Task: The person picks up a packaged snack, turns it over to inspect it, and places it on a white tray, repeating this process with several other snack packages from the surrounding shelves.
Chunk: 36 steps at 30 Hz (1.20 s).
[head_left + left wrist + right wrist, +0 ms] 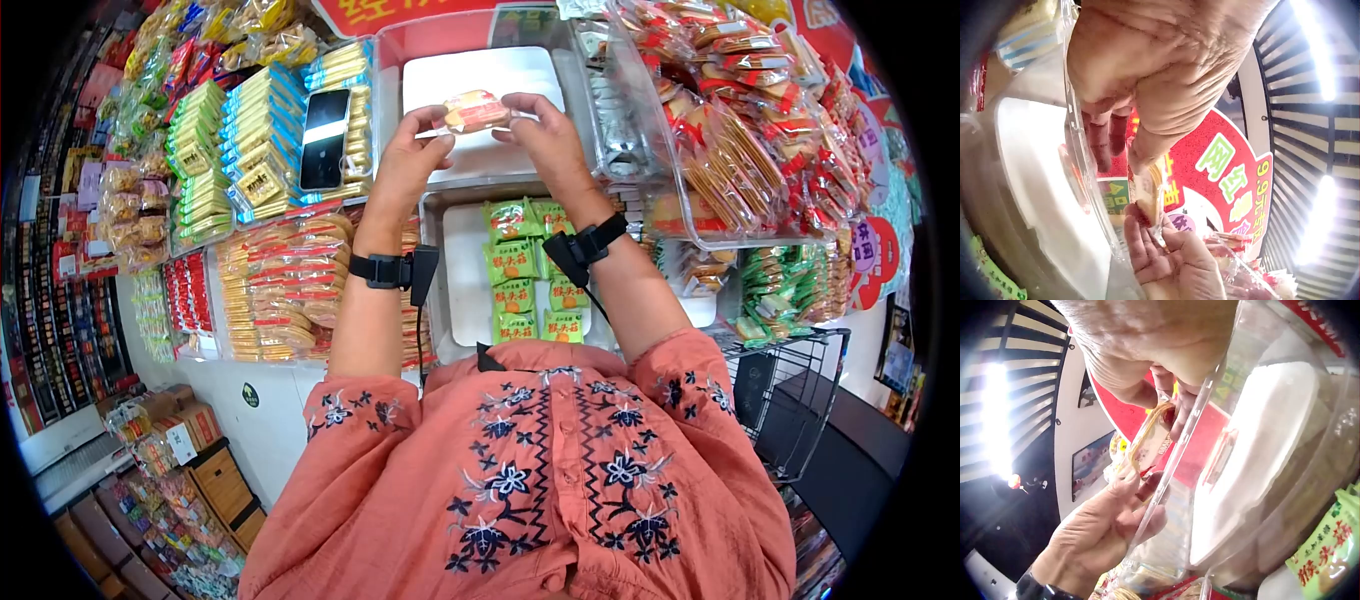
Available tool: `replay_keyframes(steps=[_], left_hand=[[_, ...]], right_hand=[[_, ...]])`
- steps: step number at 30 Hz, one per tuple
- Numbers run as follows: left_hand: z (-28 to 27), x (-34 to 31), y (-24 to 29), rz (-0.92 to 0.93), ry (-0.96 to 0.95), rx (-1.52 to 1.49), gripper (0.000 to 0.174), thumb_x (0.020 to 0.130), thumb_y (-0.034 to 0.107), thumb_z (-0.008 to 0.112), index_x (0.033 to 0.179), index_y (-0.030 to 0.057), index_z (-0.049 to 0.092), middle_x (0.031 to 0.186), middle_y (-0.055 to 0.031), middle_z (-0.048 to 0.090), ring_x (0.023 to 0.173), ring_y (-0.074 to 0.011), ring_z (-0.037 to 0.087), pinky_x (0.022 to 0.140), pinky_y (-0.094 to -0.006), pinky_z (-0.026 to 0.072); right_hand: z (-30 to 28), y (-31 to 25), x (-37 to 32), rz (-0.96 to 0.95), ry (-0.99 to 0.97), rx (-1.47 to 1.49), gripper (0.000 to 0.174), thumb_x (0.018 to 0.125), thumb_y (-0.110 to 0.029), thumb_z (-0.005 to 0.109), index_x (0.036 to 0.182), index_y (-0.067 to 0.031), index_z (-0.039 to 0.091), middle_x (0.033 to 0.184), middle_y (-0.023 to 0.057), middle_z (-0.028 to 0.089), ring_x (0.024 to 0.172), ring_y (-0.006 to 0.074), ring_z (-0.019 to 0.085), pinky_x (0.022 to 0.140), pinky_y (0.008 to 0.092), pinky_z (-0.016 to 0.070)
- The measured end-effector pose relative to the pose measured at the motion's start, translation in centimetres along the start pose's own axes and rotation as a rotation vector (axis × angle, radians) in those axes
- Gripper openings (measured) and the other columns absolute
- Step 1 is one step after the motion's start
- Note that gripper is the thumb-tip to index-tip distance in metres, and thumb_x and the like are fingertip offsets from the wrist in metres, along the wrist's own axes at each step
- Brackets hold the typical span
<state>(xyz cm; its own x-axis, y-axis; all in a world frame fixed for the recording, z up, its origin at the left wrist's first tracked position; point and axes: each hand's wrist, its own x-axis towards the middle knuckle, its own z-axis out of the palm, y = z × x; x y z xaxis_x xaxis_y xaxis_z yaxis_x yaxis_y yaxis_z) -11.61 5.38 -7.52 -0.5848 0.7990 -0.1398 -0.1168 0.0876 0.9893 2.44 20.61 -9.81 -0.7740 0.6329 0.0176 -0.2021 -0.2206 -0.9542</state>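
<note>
1. Snack displays fill the shop around the person, with a slatted ceiling [1297, 147] and bright lamps above a red sign [1200, 134].
2. Clear plastic makes up the upper bin [388, 90], which has a white board [480, 70] inside; nearer the body, a lower bin [432, 270] carries green packets [512, 262] in rows.
3. Left hand [412, 155] and right hand [550, 140] face each other over the upper bin, each grip pinched on one end of the same snack.
4. Between them sits that small snack packet [475, 111], clear-wrapped with red print, seen against the white board in the head view.
5. For a good hold, light, even fingertip pressure at both ends seems best: the contents look thin and would likely crack if squeezed or bent. Keeping both hands level should avoid twisting the wrapper, and fingers near the edges leave the print readable.
</note>
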Motion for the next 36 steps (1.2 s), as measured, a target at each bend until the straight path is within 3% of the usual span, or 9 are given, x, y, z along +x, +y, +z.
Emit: replay_keyframes(steps=[3, 6, 9, 12, 16, 22, 25, 31, 36], left_hand=[[-0.3, 0.9, -0.8, 0.125, 0.045, 0.315, 0.033, 0.091, 0.012, 0.070, 0.123, 0.0058, 0.063, 0.125, -0.0089, 0.057, 0.097, -0.0146, 0.060, 0.080, -0.0297, 0.0532], [0.5, 1.6, -0.5, 0.310, 0.097, 0.461, 0.027, 0.090, 0.015, 0.072, 0.115, 0.0051, 0.067, 0.118, -0.0092, 0.062, 0.092, -0.0152, 0.062, 0.079, -0.0297, 0.0525], [0.6, 2.7, -0.9, 0.229, 0.084, 0.332, 0.024, 0.092, 0.017, 0.071, 0.111, 0.0033, 0.067, 0.103, -0.0064, 0.067, 0.085, -0.0156, 0.063, 0.077, -0.0279, 0.0516], [0.6, 3.3, -0.9, 0.172, 0.087, 0.307, 0.029, 0.097, 0.031, 0.066, 0.110, 0.0051, 0.065, 0.093, -0.0014, 0.069, 0.075, -0.0083, 0.061, 0.060, -0.0219, 0.0448], [-0.3, 5.2, -2.1, 0.003, 0.156, 0.143, 0.031, 0.099, 0.032, 0.062, 0.101, 0.0010, 0.064, 0.092, -0.0064, 0.071, 0.071, -0.0086, 0.061, 0.054, -0.0211, 0.0430], [-1.4, 6.7, -3.5, -0.211, 0.111, 0.260, 0.031, 0.099, 0.033, 0.059, 0.100, 0.0026, 0.065, 0.091, -0.0054, 0.072, 0.070, -0.0095, 0.060, 0.055, -0.0234, 0.0434], [-1.3, 6.6, -3.7, -0.214, 0.096, 0.256, 0.031, 0.099, 0.032, 0.059, 0.100, 0.0019, 0.065, 0.091, -0.0055, 0.072, 0.069, -0.0097, 0.060, 0.056, -0.0246, 0.0438], [-1.2, 6.9, -3.5, -0.247, 0.129, 0.325, 0.037, 0.097, 0.031, 0.060, 0.112, -0.0026, 0.061, 0.093, -0.0084, 0.071, 0.074, -0.0120, 0.063, 0.057, -0.0252, 0.0467], [-0.7, 6.8, -3.8, -0.230, 0.235, 0.401, 0.058, 0.094, 0.026, 0.066, 0.135, -0.0103, 0.047, 0.104, -0.0140, 0.068, 0.081, -0.0154, 0.065, 0.056, -0.0264, 0.0509]], right_hand=[[0.3, 0.2, 0.0, -0.043, 0.030, -0.002, 0.042, 0.092, -0.002, 0.051, 0.133, 0.0085, 0.049, 0.131, 0.0179, 0.055, 0.111, 0.0239, 0.064, 0.093, 0.0349, 0.0584], [0.3, 0.0, -0.1, -0.054, 0.039, 0.007, 0.050, 0.092, -0.001, 0.051, 0.140, 0.0085, 0.041, 0.136, 0.0217, 0.050, 0.112, 0.0272, 0.065, 0.091, 0.0342, 0.0591], [0.4, -0.3, 0.0, -0.021, 0.056, 0.027, 0.058, 0.092, -0.002, 0.051, 0.146, 0.0078, 0.032, 0.139, 0.0247, 0.045, 0.112, 0.0292, 0.065, 0.089, 0.0343, 0.0592], [0.3, -0.3, 0.1, -0.021, 0.071, 0.030, 0.061, 0.092, -0.002, 0.051, 0.148, 0.0070, 0.027, 0.139, 0.0268, 0.044, 0.112, 0.0298, 0.066, 0.088, 0.0345, 0.0592], [0.3, 0.0, 0.2, -0.018, 0.103, 0.013, 0.059, 0.093, -0.003, 0.051, 0.146, 0.0071, 0.028, 0.139, 0.0283, 0.044, 0.110, 0.0292, 0.066, 0.086, 0.0348, 0.0592], [0.4, 0.7, 0.3, -0.027, 0.109, -0.017, 0.053, 0.093, -0.002, 0.050, 0.142, 0.0079, 0.034, 0.136, 0.0271, 0.048, 0.108, 0.0281, 0.067, 0.085, 0.0347, 0.0594], [0.3, 0.7, 0.4, -0.006, 0.108, -0.013, 0.050, 0.093, -0.002, 0.050, 0.140, 0.0083, 0.036, 0.134, 0.0257, 0.051, 0.106, 0.0275, 0.067, 0.085, 0.0348, 0.0596], [0.1, 0.9, 0.4, 0.016, 0.091, -0.012, 0.048, 0.092, -0.002, 0.051, 0.137, 0.0094, 0.039, 0.131, 0.0238, 0.053, 0.106, 0.0274, 0.067, 0.084, 0.0340, 0.0596], [0.2, 0.4, 0.4, 0.068, 0.080, -0.036, 0.049, 0.092, -0.003, 0.050, 0.138, 0.0101, 0.038, 0.132, 0.0240, 0.052, 0.110, 0.0299, 0.065, 0.088, 0.0358, 0.0582]])
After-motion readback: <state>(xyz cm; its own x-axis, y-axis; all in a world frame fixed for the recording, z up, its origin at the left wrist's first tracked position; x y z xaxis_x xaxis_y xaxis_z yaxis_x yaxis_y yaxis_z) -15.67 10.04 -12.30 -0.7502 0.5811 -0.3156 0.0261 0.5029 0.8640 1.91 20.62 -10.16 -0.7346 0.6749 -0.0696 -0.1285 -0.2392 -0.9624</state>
